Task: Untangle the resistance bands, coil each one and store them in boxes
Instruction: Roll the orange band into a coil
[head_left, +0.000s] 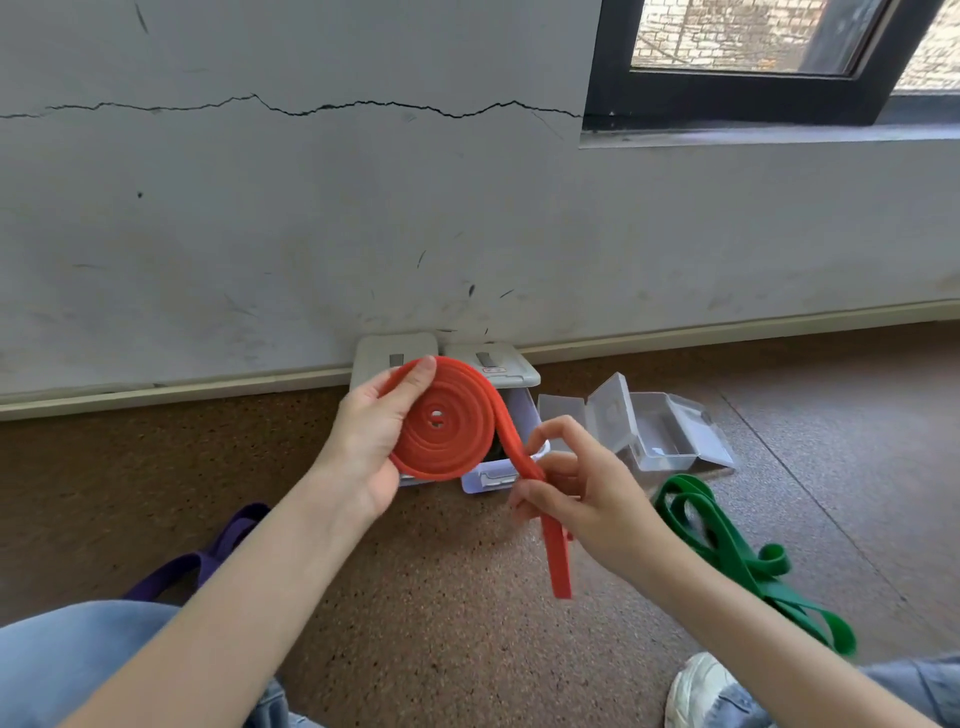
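With the red band's coil (442, 418) clamped by the left hand (370, 441), its loose tail, pinched by the right hand (582, 499), should be wound on under even tension.

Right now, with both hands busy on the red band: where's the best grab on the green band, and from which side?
Probably the far loop of the green band, nearest the clear box. There the strap arches on edge and leaves an open gap, so fingers can hook under it from above. Toward the shoe the strands lie flat and crossed, harder to pinch and likelier to drag the tangle.
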